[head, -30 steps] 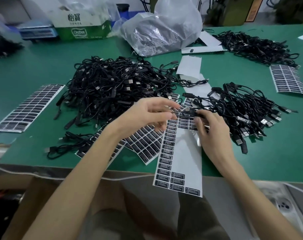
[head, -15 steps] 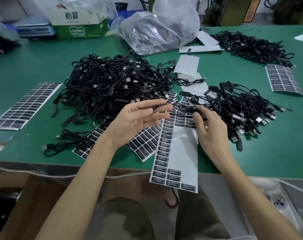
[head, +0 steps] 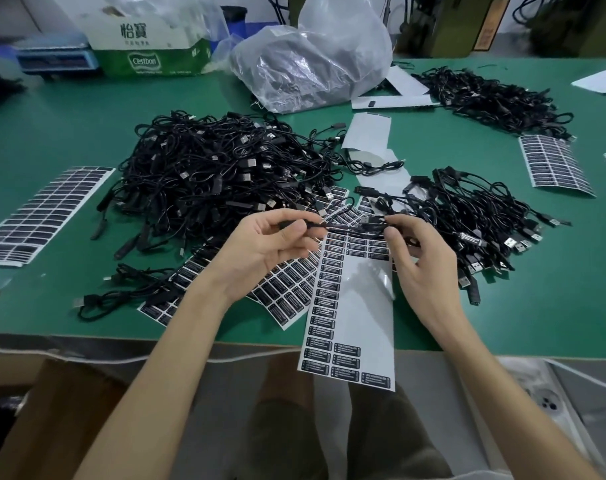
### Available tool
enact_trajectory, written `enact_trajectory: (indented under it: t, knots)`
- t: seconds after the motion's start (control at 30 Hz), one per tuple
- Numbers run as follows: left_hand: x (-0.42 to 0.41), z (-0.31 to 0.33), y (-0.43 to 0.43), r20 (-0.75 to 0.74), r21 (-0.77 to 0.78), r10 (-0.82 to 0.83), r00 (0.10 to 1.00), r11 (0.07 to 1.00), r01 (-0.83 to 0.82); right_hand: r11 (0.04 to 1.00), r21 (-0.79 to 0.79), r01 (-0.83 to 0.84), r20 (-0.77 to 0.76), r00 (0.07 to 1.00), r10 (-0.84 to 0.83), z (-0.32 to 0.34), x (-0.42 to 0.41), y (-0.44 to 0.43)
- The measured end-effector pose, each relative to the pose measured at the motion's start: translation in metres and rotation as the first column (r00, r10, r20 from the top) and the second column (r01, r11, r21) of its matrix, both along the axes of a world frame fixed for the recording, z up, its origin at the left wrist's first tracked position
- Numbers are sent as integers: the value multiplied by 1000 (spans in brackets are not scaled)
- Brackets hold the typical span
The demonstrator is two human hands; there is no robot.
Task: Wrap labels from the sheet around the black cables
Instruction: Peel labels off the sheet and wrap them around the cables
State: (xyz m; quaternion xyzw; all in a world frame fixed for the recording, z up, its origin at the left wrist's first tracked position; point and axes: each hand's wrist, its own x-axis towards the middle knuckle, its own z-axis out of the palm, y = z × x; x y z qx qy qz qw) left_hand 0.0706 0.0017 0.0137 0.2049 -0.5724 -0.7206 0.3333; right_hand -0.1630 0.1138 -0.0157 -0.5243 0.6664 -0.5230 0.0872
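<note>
**Both hands pinch one cable over the label sheet**

The left hand (head: 270,251) and the right hand (head: 422,268) hold one black cable (head: 357,226) stretched between them, just above the top rows of the sheet (head: 360,306). Each grip is clamped on the cable. The left thumb and fingers pinch one end, and the right thumb and fingertips pinch the other. Whether a label already sits on it is too small to tell.

The sheet lies on the green surface (head: 69,126) with its lower end hanging over the near edge. Its middle is bare backing, and labels remain down the left column, across the top and at the bottom. A second sheet (head: 287,289) lies under the left hand.

A big pile (head: 208,174) of cables sits behind the left hand, and a small pile (head: 467,216) lies just right of the right hand. Further back are a plastic bag (head: 315,60) and a box (head: 149,43).
</note>
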Motion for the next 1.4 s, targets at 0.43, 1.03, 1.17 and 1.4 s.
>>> enact_trajectory:
  t: [0.43, 1.03, 1.17, 1.4]
  knots:
    - [-39, 46, 13, -377, -2, -106, 920, 994, 114, 932, 193, -307, -50, 946, 321, 2, 9, 4]
    - [-79, -22, 13, 584, -676, 463, 667, 732, 85, 943, 333, -4, -286, 952, 105, -13, 2, -6]
    - [-84, -28, 17, 521, -714, 524, 673, 700, 7, 950, 311, -6, -246, 966, 86, -14, 0, -7]
    - [-87, -30, 27, 480, -804, 549, 684, 588, 93, 961, 275, -27, -92, 994, 54, -16, -3, -7]
